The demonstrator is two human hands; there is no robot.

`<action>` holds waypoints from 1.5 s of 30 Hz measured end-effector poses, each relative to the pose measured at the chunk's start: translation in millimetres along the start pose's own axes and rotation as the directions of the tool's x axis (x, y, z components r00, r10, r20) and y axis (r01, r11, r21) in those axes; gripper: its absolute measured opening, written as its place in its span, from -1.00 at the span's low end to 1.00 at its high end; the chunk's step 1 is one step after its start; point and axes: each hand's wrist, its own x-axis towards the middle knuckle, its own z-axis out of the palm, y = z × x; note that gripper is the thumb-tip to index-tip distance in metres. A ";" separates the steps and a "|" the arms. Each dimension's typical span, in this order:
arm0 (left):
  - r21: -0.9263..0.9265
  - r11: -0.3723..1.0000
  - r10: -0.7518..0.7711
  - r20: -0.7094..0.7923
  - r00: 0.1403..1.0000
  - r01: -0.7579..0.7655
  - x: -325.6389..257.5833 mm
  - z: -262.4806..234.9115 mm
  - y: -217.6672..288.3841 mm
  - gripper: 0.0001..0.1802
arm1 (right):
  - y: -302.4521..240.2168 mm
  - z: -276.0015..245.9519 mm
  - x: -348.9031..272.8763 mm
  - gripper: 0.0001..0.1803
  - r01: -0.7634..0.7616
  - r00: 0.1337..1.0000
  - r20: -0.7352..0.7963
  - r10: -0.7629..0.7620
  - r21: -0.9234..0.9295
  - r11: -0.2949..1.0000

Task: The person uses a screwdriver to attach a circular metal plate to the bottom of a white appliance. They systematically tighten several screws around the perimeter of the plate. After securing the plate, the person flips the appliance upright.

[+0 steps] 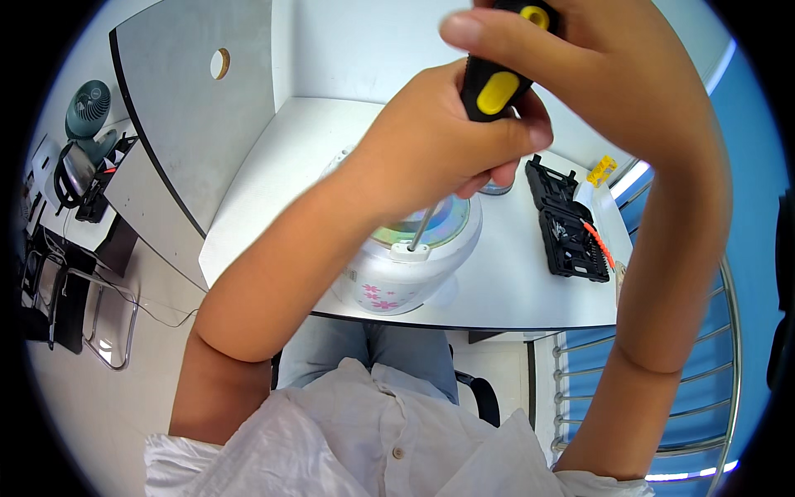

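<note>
A screwdriver (497, 93) with a black and yellow handle slants down to a white rounded appliance (396, 286) with pink flowers on its side. My right hand (592, 70) grips the upper handle, its thumb laid across it. My left hand (443, 132) is closed around the lower part of the screwdriver, just under the handle. Its metal shaft reaches a small white tab (410, 252) at the near rim of the appliance; the tip is hidden inside a hole there. The shiny, rainbow-tinted top (451, 222) is partly covered by my left hand and forearm.
An open black tool case (571, 219) with an orange-red tool (598, 243) lies right on the white desk (497, 290). Near it is a yellow packet (602, 171). A grey partition (195, 91) bounds the left side. Beyond it are a kettle (76, 172) and a green fan (89, 109).
</note>
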 end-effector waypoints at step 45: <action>-0.121 0.987 -0.059 0.322 0.945 0.103 10.3 -32.1 -23.8 -0.44 | -11.3 3.4 8.5 -0.55 -0.414 0.907 0.103 0.409 0.028 0.910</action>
